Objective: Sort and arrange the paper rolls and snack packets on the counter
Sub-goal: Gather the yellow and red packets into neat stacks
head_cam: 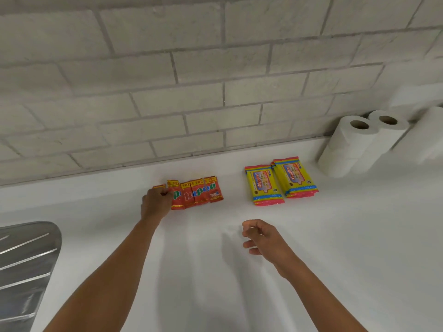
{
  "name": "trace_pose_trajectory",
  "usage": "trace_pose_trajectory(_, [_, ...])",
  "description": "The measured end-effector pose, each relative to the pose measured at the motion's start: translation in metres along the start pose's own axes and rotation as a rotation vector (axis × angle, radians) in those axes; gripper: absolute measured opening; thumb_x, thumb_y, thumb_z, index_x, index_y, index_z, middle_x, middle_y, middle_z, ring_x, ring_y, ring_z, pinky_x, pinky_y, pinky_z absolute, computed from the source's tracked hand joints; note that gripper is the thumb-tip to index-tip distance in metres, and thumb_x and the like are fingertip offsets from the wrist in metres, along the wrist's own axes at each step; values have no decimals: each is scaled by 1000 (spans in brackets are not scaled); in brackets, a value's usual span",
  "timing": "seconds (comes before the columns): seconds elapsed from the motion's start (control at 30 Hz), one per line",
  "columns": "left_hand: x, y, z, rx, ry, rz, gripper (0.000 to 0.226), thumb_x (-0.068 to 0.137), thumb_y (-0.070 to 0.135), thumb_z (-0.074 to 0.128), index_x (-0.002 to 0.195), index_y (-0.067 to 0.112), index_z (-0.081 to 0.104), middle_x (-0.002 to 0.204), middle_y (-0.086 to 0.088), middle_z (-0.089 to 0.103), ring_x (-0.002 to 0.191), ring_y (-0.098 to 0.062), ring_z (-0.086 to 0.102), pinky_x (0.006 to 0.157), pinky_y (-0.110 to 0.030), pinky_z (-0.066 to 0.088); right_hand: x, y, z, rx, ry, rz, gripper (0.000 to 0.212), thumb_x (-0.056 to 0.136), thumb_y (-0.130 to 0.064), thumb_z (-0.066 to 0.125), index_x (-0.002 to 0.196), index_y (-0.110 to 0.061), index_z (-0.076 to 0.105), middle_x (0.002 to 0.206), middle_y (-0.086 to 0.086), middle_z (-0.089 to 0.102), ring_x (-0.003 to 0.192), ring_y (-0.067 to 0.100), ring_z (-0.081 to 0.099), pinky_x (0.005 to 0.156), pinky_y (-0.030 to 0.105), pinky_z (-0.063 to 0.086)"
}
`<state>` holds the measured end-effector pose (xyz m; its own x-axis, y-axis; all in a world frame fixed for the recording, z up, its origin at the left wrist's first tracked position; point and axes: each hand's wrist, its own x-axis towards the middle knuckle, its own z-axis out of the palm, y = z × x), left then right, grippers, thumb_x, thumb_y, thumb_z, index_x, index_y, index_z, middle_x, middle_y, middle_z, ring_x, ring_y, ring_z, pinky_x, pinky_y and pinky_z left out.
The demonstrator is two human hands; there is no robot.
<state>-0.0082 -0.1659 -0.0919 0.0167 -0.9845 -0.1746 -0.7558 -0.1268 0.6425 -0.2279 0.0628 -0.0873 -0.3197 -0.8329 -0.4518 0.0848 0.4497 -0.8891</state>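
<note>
Several red snack packets lie overlapped in a row on the white counter, near the wall. My left hand rests on the row's left end, its fingers closed on the leftmost red packet. Two stacks of yellow snack packets lie side by side to the right. White paper rolls stand stacked at the far right against the wall. My right hand hovers over the bare counter in front of the yellow packets, fingers loosely curled, holding nothing.
A steel sink drainboard with ridges sits at the lower left. A grey brick wall backs the counter. More white paper goods reach the right edge of the view.
</note>
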Motion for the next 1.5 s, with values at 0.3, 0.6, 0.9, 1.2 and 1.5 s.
trace_pose_trajectory(0.3, [17, -7, 6, 177, 75, 55, 30, 93, 29, 59, 122, 23, 63, 111, -12, 67, 101, -33, 62, 77, -38, 46, 17, -12, 28, -147, 52, -79, 12, 98, -23, 58, 105, -23, 67, 92, -6, 64, 80, 15, 66, 71, 25, 52])
trace_pose_trajectory(0.6, [13, -21, -5, 243, 117, 241, 31, 97, 32, 50, 121, 18, 65, 109, -8, 63, 97, -27, 63, 69, -34, 47, 56, -36, 56, -522, 160, -287, 25, 96, -26, 58, 119, -16, 64, 114, 4, 62, 100, 19, 64, 85, 27, 51])
trace_pose_trajectory(0.9, [5, -54, -11, 432, 8, 394, 34, 101, 32, 46, 130, 18, 58, 131, -3, 61, 117, -24, 55, 89, -39, 51, 92, -40, 76, -976, 90, -450, 45, 98, -33, 54, 140, -19, 47, 147, 3, 43, 135, 22, 42, 105, 38, 43])
trace_pose_trajectory(1.2, [4, -60, -9, 441, -27, 456, 40, 101, 31, 48, 140, 22, 51, 142, 0, 54, 127, -20, 52, 97, -38, 50, 111, -28, 90, -1245, -22, -416, 57, 101, -35, 47, 151, -23, 24, 163, 1, 15, 152, 28, 5, 118, 59, 13])
trace_pose_trajectory(1.5, [-17, -67, 3, 557, -83, 635, 71, 95, 60, 14, 152, 25, 37, 160, 0, 33, 149, -25, 28, 117, -44, 31, 113, -25, 94, -1308, -75, -452, 56, 103, -32, 42, 154, -23, 20, 162, 1, 16, 152, 29, 5, 118, 62, 14])
